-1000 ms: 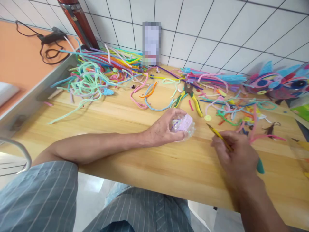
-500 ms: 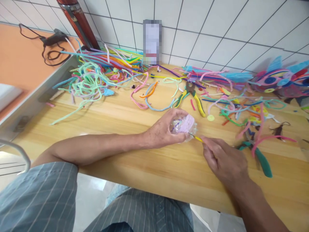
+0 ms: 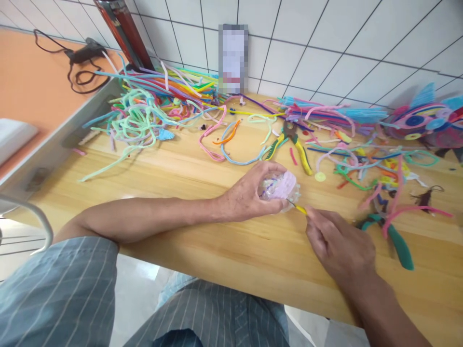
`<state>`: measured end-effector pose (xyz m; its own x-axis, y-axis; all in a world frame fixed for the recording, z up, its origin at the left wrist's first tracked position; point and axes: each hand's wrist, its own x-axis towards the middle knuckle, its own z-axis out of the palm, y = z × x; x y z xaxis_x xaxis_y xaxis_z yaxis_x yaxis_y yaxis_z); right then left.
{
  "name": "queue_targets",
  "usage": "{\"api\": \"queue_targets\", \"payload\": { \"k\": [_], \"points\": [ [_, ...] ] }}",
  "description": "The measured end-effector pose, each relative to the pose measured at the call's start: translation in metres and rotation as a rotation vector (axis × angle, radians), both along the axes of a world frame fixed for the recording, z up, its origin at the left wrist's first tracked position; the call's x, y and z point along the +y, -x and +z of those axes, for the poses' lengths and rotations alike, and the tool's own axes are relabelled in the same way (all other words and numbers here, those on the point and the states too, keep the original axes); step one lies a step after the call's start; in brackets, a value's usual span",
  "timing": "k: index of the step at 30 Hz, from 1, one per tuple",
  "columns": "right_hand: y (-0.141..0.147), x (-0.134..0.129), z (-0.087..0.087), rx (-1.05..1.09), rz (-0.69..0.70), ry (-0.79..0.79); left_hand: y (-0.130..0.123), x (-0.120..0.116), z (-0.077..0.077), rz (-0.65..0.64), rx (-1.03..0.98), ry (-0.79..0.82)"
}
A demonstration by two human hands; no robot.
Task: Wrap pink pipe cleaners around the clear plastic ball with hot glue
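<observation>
My left hand [image 3: 249, 192] is wrapped round a clear, rounded plastic piece [image 3: 269, 188] with a pale lilac patch [image 3: 285, 184] on its right side. Between the fingers of my right hand [image 3: 338, 236] is a thin tool with a yellow handle [image 3: 301, 209]. Its narrow dark tip meets the lower right edge of the plastic piece, near my left thumb; the exact kind of tool is too small to make out. Just behind the plastic piece lie pliers with yellow and green handles [image 3: 303, 154]. Green-handled pliers [image 3: 401, 248] rest right of my right hand, partly under pink pipe cleaners.
Tangled green pipe cleaners [image 3: 133, 118] and a coloured bundle [image 3: 181, 84] lie at the back left. More pipe cleaners [image 3: 333, 113] and a decorated fish-like figure [image 3: 423, 120] are at the back right. A phone [image 3: 233, 58] leans on the tiled wall.
The whole view has shifted slightly, so everything sits a little further right. Both hands keep the same hold, and the tool tip stays at the plastic piece's edge.
</observation>
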<state>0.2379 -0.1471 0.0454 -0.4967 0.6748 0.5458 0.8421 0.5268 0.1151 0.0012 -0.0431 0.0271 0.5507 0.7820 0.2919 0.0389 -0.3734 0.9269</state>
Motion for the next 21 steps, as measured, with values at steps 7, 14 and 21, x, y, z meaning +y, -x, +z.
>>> {"api": "queue_targets", "payload": {
  "k": [7, 14, 21],
  "points": [
    [0.001, -0.001, -0.005, 0.001, -0.021, 0.004, 0.000, -0.001, 0.000, -0.009, -0.002, 0.005],
    [-0.005, -0.004, -0.012, 0.079, -0.059, 0.042, 0.001, 0.000, 0.001, -0.005, 0.013, -0.010],
    [-0.009, -0.003, -0.015, 0.055, -0.030, 0.051, 0.000, -0.002, 0.002, -0.002, 0.017, 0.021]
  ]
}}
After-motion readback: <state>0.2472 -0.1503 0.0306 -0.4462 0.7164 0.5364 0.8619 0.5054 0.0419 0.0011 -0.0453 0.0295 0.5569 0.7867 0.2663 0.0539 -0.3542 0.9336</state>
